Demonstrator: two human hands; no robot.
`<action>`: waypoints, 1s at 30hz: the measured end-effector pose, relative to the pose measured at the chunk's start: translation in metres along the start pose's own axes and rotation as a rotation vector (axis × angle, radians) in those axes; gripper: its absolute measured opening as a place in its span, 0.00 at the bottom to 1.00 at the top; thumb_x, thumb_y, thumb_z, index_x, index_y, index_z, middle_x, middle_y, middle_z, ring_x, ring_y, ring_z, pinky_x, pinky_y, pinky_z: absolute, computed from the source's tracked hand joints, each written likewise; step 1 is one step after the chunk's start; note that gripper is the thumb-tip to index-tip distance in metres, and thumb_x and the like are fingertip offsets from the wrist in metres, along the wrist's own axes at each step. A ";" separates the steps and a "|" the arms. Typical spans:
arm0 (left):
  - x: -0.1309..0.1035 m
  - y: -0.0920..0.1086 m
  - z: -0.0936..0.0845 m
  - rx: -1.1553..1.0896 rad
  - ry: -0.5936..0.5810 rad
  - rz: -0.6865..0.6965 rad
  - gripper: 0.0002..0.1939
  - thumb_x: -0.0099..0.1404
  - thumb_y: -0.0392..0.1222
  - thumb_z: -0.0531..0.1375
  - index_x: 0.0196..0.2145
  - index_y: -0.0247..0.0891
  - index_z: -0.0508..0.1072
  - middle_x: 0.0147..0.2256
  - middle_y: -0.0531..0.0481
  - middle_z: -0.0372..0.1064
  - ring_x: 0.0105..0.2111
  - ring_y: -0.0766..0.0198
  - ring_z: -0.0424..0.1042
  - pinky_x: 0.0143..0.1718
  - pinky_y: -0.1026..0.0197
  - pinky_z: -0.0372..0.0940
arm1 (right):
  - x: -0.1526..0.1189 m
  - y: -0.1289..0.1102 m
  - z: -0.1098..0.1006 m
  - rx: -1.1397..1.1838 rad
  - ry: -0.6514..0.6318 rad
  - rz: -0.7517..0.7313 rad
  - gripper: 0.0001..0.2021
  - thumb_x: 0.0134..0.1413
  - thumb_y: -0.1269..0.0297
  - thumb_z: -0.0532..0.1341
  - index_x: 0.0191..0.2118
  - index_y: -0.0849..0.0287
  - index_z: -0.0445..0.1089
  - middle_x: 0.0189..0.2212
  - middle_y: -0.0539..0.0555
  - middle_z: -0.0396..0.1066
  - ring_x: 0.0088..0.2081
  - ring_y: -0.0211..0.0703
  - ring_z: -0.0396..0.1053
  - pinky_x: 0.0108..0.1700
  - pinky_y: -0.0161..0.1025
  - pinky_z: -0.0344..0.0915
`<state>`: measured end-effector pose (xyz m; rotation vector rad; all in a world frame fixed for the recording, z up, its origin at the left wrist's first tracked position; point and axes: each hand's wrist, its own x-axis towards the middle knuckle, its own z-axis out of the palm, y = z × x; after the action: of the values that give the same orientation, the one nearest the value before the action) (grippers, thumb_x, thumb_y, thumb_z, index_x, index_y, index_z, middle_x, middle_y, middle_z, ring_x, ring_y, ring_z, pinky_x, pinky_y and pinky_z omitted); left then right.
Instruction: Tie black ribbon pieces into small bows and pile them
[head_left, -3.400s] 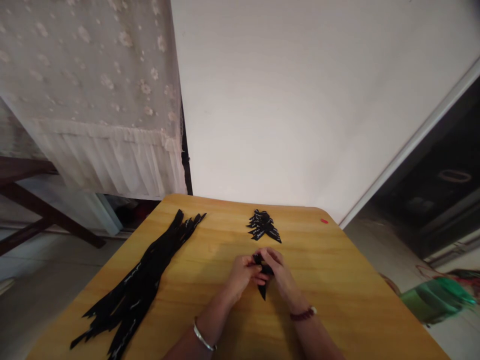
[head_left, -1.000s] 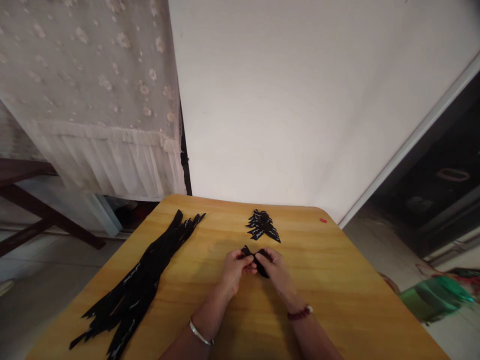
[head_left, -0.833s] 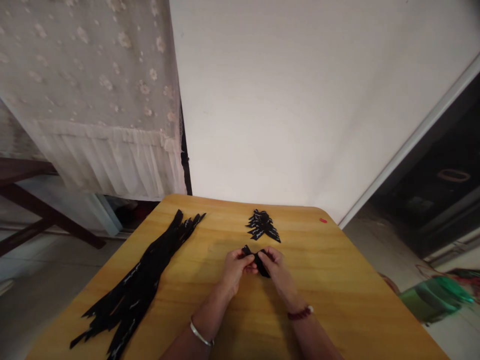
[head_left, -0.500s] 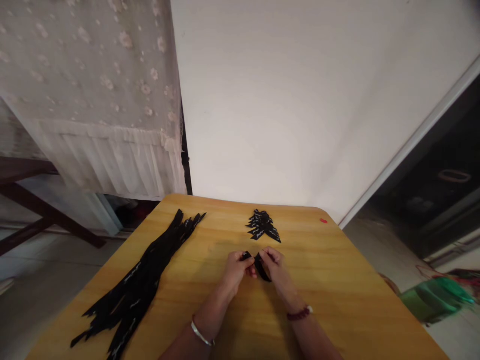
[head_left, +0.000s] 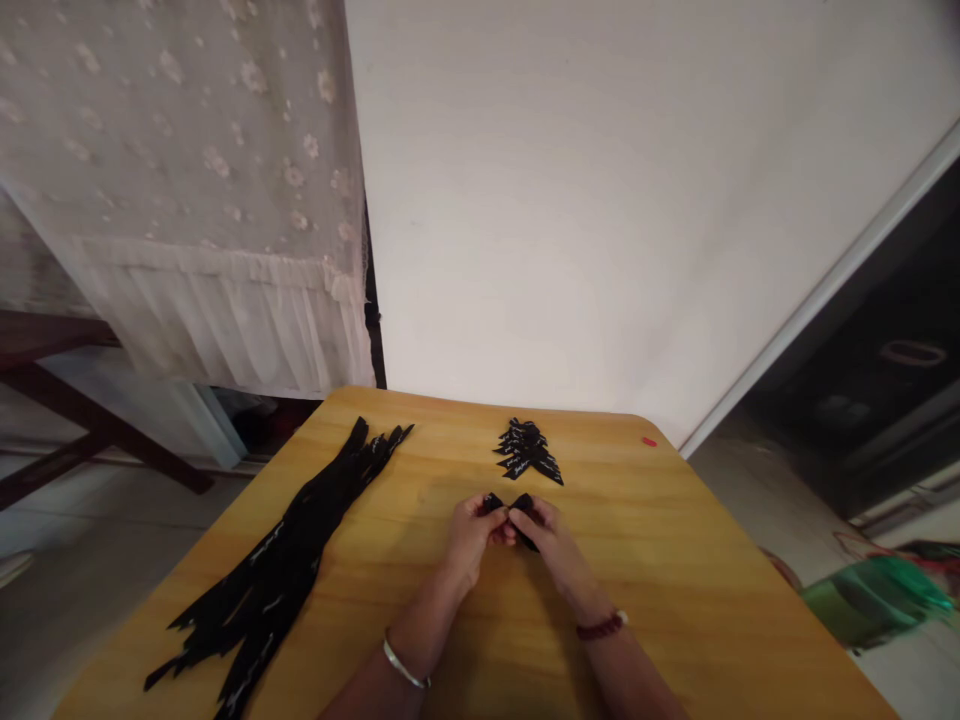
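Two hands, one fiddly bit of black ribbon

So the left hand and right hand each have a snug pinch grip on a short folded black ribbon, held over the bench, thumbs almost meeting. My take: keep the folds flat under the thumbs and the tension even, or they'll probably twist. Compared with half a second ago, the right side dangles less below the fingers, bunches up higher, and the thumbs sit closer. The long ribbon bundle off left and the small ribbon pile further back look unmoved
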<state>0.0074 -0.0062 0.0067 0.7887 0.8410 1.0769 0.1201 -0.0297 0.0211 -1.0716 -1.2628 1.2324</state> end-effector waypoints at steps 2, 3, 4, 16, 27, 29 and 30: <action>-0.001 0.001 0.001 0.000 -0.015 -0.007 0.11 0.42 0.40 0.63 0.20 0.33 0.64 0.14 0.54 0.64 0.14 0.69 0.63 0.18 0.65 0.61 | 0.000 0.000 0.000 -0.009 0.014 -0.011 0.11 0.44 0.57 0.59 0.22 0.60 0.63 0.17 0.48 0.63 0.21 0.36 0.60 0.27 0.34 0.57; -0.002 0.002 0.002 -0.001 -0.016 -0.017 0.12 0.41 0.40 0.63 0.20 0.33 0.63 0.14 0.54 0.64 0.14 0.69 0.63 0.17 0.65 0.61 | 0.000 0.001 -0.001 -0.023 0.040 -0.020 0.11 0.44 0.58 0.59 0.21 0.60 0.63 0.16 0.47 0.63 0.21 0.36 0.60 0.26 0.33 0.56; -0.002 0.003 0.002 0.001 -0.014 -0.032 0.12 0.41 0.41 0.63 0.21 0.34 0.63 0.14 0.55 0.63 0.14 0.69 0.63 0.16 0.66 0.60 | 0.000 0.001 -0.001 -0.039 0.070 -0.029 0.11 0.43 0.58 0.59 0.21 0.60 0.63 0.16 0.47 0.63 0.21 0.36 0.59 0.26 0.33 0.55; -0.002 0.004 0.001 -0.042 0.147 -0.011 0.18 0.46 0.53 0.58 0.24 0.34 0.63 0.22 0.53 0.65 0.09 0.74 0.59 0.07 0.69 0.53 | 0.001 0.003 -0.004 -0.025 0.188 -0.020 0.11 0.40 0.57 0.61 0.23 0.60 0.67 0.19 0.48 0.64 0.23 0.37 0.59 0.27 0.33 0.56; -0.003 0.003 0.001 -0.047 -0.052 -0.071 0.11 0.40 0.37 0.64 0.23 0.31 0.67 0.19 0.53 0.64 0.16 0.71 0.63 0.14 0.69 0.59 | 0.002 0.005 -0.004 0.054 0.196 -0.034 0.09 0.41 0.59 0.61 0.24 0.60 0.68 0.20 0.49 0.66 0.25 0.38 0.61 0.29 0.35 0.57; -0.004 0.002 0.002 -0.059 -0.051 -0.059 0.11 0.40 0.37 0.64 0.23 0.30 0.68 0.19 0.52 0.65 0.18 0.71 0.63 0.15 0.69 0.59 | 0.002 0.006 -0.004 0.051 0.184 -0.038 0.08 0.41 0.60 0.61 0.23 0.60 0.67 0.20 0.48 0.66 0.25 0.38 0.61 0.29 0.34 0.57; -0.004 0.002 0.003 -0.065 -0.050 -0.053 0.11 0.40 0.37 0.64 0.22 0.30 0.68 0.19 0.53 0.64 0.17 0.72 0.62 0.15 0.69 0.59 | 0.002 0.006 -0.003 0.050 0.182 -0.039 0.08 0.41 0.60 0.61 0.23 0.60 0.67 0.19 0.48 0.66 0.24 0.37 0.61 0.28 0.34 0.56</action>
<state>0.0082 -0.0096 0.0100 0.7326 0.7771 1.0287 0.1228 -0.0272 0.0156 -1.0927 -1.1032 1.1050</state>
